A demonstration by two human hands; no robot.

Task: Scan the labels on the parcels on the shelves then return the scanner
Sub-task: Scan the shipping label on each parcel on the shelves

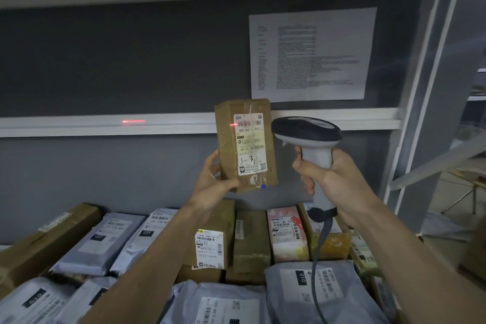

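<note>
The left hand holds a brown cardboard box upright, long axis vertical, above the parcels on the shelf; the fingers curl around its lower left edge. The box is rectangular, wrapped with glossy clear tape, and its white label faces the camera. The right hand grips the smooth grey handle of the scanner, fingers closed around it. Its rounded dark head points left at the label. A red line crosses the barcode. A grey cable hangs down.
</note>
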